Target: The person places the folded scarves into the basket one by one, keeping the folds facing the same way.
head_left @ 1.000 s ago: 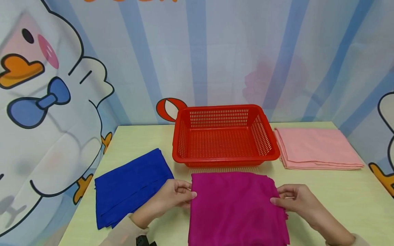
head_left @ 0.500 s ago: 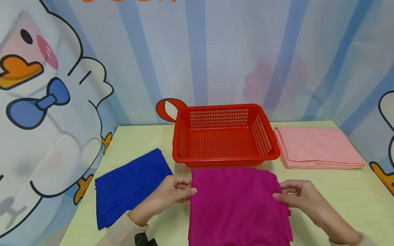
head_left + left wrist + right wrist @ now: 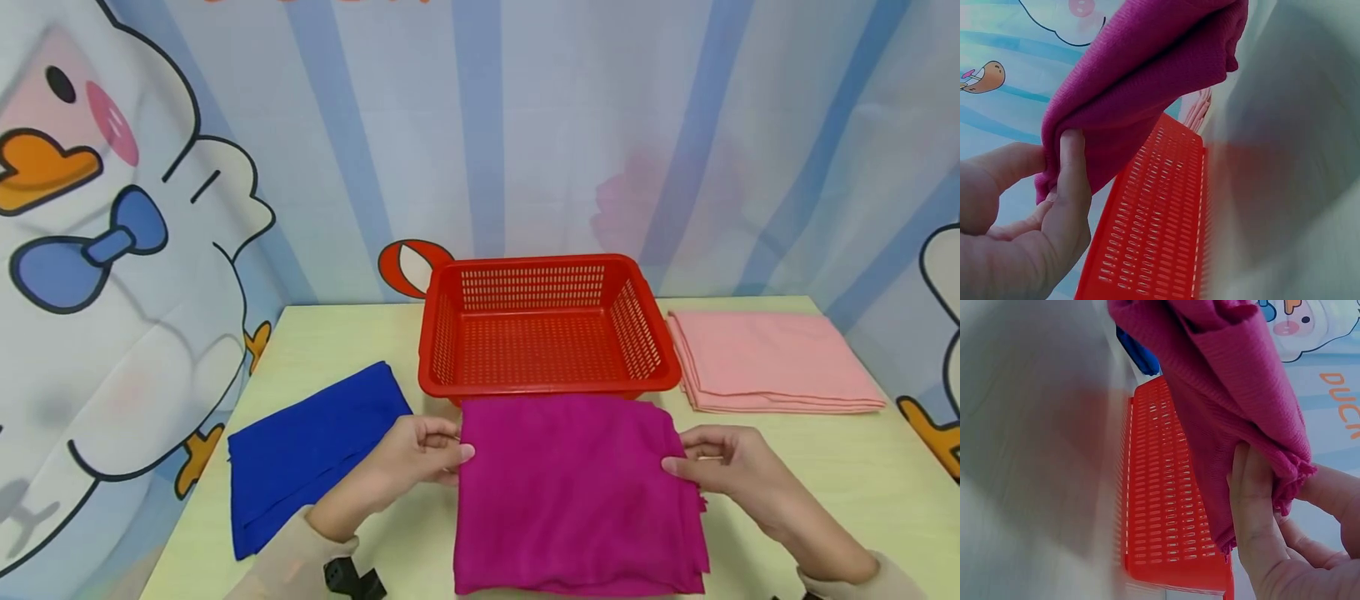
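Currently, left hand (image 3: 416,457) and right hand (image 3: 738,475) pinch opposite edges of folded magenta cloth (image 3: 573,496), thumbs on top; cloth raised above table (image 3: 847,479), at near side of basket (image 3: 532,346).

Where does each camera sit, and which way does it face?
Head: on the head, facing forward and down at magenta cloth and red basket; left hand, right hand, sleeves show.
Left wrist: on that wrist, facing the gripped cloth edge, basket beyond; left hand shows.
Right wrist: on that wrist, facing the opposite edge, basket beyond; right hand shows.
Both wrist views share cloth and basket.
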Demonstrator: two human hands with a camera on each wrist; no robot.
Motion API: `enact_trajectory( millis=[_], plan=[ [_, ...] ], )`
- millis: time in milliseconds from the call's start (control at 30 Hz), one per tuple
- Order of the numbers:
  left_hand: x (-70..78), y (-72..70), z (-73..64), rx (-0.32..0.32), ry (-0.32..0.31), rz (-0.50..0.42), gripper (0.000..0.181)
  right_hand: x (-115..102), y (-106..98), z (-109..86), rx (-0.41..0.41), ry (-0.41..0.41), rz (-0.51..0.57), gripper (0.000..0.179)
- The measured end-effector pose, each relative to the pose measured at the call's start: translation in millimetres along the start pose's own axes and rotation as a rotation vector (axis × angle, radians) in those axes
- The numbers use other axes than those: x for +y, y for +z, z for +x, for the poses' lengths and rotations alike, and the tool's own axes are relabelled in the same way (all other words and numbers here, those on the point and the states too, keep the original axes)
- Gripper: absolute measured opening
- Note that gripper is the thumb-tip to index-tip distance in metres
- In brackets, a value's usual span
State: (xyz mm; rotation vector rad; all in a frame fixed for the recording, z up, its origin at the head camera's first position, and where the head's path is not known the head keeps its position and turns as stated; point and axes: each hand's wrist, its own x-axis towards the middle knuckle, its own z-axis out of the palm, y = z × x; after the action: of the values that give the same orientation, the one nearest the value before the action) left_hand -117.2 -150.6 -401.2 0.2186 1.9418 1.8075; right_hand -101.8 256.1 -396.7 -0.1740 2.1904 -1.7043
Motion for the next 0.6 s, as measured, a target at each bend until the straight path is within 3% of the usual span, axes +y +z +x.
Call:
enact_trajectory(
  millis=[467,600],
  plan=[
    [10.7,-5.2,3.1,0.021,0.013,-0.004,0.034,-11,-2,7.4,0.002,-0.086,-0.005,0.02],
    [12.3,-5.8,4.9,0.023,0.016,0.002,0.035,-15,-4,8.3,0.012,-0.047,-0.019,0.023]
  ],
)
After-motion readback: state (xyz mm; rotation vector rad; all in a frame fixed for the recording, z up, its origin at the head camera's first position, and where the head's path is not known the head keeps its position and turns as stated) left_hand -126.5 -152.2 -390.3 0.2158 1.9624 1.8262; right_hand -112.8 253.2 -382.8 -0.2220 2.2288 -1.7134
